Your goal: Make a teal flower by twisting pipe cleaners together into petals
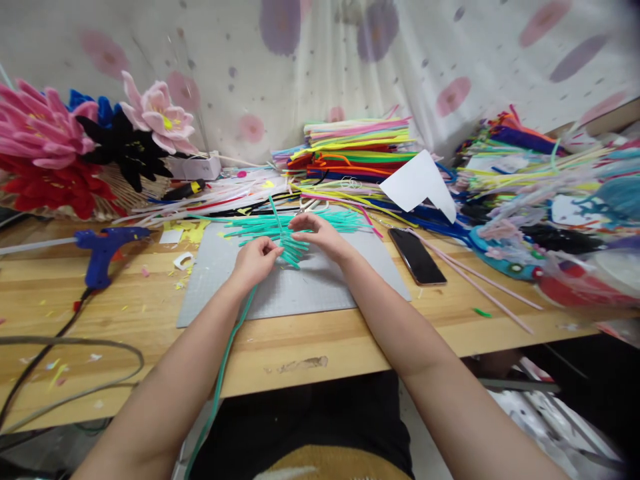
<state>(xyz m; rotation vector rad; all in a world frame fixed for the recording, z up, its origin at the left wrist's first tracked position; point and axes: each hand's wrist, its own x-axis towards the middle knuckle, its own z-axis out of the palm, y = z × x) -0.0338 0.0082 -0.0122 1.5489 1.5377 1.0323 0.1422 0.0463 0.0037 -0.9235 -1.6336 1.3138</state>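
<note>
Wooden table point(310, 340), teal piece between two hands

Left thumb and forefinger pinch the fuzzy teal piece point(293, 255) above the mat point(320, 293); the right hand point(320, 237) curves beside it, thumb and fingers parted, contact unclear. From under the left hand point(257, 261) a soft teal strand point(220, 381) hangs past the table edge. Straight teal stems point(245, 227) lie behind. Outward sit a glossy phone point(417, 257), a blue glue gun point(101, 252), plush flowers point(45, 127) and a spotted white curtain point(215, 60).

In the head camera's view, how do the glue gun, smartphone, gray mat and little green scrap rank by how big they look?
Largest to smallest:
1. Gray mat, partly covered
2. Blue glue gun
3. Black smartphone
4. Green scrap
</note>
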